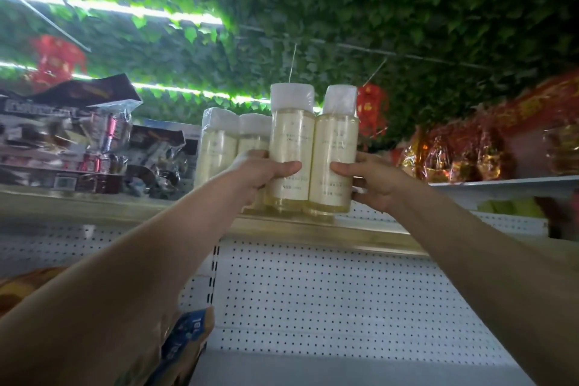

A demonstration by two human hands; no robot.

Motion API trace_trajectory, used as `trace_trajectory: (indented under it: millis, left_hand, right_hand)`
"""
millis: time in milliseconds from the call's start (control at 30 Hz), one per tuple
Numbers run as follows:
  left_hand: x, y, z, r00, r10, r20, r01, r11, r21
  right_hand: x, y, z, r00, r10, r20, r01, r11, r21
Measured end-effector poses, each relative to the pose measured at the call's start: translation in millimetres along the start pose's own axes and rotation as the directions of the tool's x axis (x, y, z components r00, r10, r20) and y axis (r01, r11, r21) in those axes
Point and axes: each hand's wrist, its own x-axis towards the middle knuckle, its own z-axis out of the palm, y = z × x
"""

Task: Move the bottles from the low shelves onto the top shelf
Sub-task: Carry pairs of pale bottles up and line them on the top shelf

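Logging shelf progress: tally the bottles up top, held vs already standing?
Held bottles: 2, one in the left hand, one in the right hand
Standing bottles on the top shelf: 2
Total: 4

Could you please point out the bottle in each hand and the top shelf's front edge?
left-hand bottle [291, 147]: head view, on its label.
right-hand bottle [336, 147]: head view, on its label.
top shelf [313, 227]: head view, on its front edge.

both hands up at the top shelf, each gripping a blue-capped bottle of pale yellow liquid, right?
Not quite: the caps are white, not blue, as the head view shows. The left hand and right hand each grip a bottle of pale yellow liquid at the top shelf.
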Motion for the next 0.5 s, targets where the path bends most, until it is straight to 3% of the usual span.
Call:
trace_trajectory:
  millis: [267,500]
  left_hand:
    - [40,-26,8,0.999,0.020,-0.038,-0.019,0.999,0.048]
    - [47,-45,14,0.976,0.114,-0.187,-0.062,0.962,0.267]
  right_hand:
    - [37,23,-7,0.999,0.010,0.034,-0.011,0.999,0.043]
    - [53,48,-15,0.998,0.038,0.045,-0.039,0.998,0.041]
